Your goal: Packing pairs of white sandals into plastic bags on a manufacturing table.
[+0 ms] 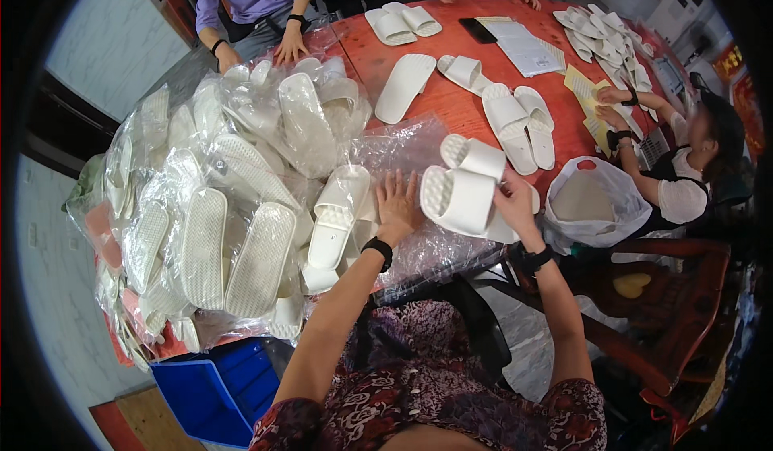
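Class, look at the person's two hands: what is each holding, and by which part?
The right hand grips the white slippers at their right edge. The left hand holds nothing; it rests flat on the plastic wrap.

The person wears a short-sleeved top in a dark maroon and black pattern with pale floral shapes scattered over it; the sleeves end above the elbows, leaving both forearms bare. A black band sits snug on the wrist of the left hand [398,207], with a small, dark, squarish face on it. The right hand [515,203] has a similar black strap at its wrist, a little wider, like a watch. No rings or gloves show on either hand.
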Tool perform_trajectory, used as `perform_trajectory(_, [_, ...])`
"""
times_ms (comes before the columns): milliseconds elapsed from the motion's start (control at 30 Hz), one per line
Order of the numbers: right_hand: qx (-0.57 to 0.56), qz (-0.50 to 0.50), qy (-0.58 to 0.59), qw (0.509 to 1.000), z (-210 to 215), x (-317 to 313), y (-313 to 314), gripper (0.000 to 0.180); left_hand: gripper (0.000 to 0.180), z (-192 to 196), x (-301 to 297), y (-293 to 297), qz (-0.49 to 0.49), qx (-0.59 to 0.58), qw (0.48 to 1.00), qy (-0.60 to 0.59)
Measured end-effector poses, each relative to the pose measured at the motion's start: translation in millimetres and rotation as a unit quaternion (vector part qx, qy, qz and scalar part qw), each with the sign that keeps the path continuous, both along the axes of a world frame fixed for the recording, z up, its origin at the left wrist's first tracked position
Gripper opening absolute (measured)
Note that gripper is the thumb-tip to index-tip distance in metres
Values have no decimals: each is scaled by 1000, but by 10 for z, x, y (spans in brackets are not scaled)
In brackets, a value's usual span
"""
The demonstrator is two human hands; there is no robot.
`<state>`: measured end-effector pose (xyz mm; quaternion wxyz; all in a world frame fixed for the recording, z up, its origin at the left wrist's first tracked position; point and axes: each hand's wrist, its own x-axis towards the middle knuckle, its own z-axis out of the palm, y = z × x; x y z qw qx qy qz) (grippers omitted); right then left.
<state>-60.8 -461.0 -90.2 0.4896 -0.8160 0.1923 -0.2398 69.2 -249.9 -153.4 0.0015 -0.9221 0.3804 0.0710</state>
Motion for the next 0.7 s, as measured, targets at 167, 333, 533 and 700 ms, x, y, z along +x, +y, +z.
perform_trajectory(167, [-19, 60, 4, 998, 66, 331, 398, 18, 80, -699, 78, 146, 41, -286, 877, 384])
perform_trajectory(333, [-63, 66, 12, 996, 510, 222, 804, 18, 78, -636, 240, 217, 13, -302, 895, 328])
perform_trajectory(533, [-7, 85, 47, 995, 140, 251, 644, 18, 75, -748, 218, 169, -47, -305, 912, 272])
perform_trajectory(700, [-47, 74, 58, 994, -395, 781, 373, 19, 73, -667, 77, 180, -71, -302, 922, 233])
